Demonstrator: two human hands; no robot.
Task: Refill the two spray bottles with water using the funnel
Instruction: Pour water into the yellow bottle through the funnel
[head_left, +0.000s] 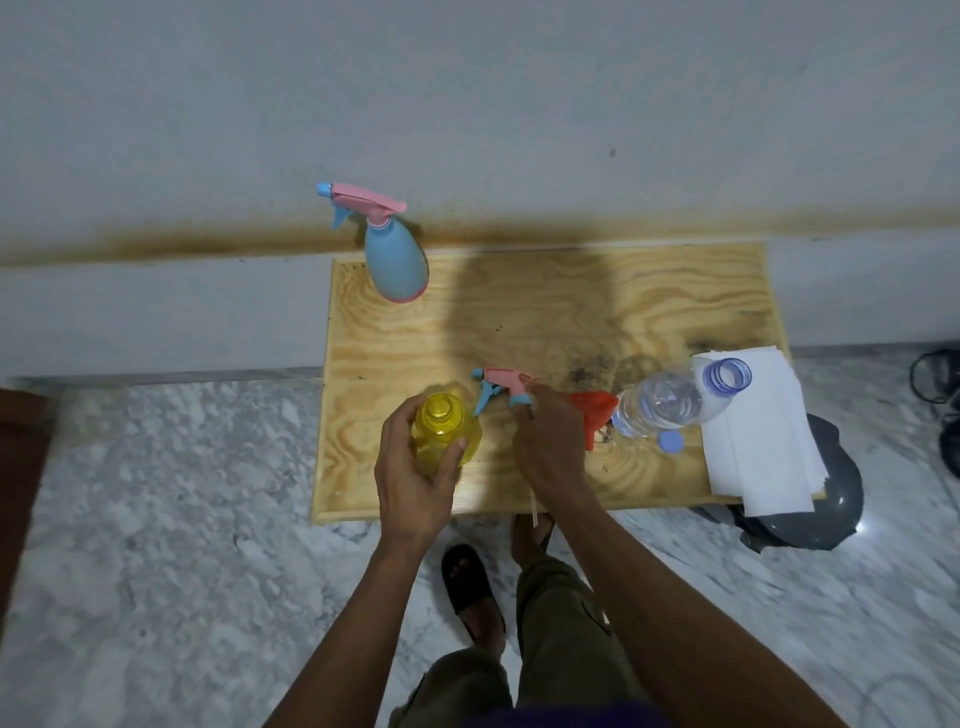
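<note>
Left hand (415, 470) is wrapped around the yellow spray bottle (445, 434), thumb on its right side, fingers curled round the left; bottle is held upright near the tabletop's (545, 306) front edge, left of centre, its neck open with no head on it. Right hand (550, 447) is closed on the pink-and-blue trigger head (501, 387), pinched at its rear end, just right of the yellow bottle's mouth and apart from it; a thin dip tube (533, 506) is seen running down under the right hand past the front edge. Orange funnel (592, 415) is lying on its side just right of the right hand, spout pointed toward the front edge, partly hidden by the hand. Clear water bottle (670, 402) is lying on its side at the right part of the tabletop, uncapped, mouth toward the right edge, resting partly on the white paper towels (758, 441) that overhang the front right corner. Blue cap (670, 443) is lying just in front of the water bottle. Blue spray bottle (397, 260) with its pink trigger head fitted is standing at the back left corner. Wooden tabletop is set on a marble floor (156, 493) against a grey wall (467, 104).
</note>
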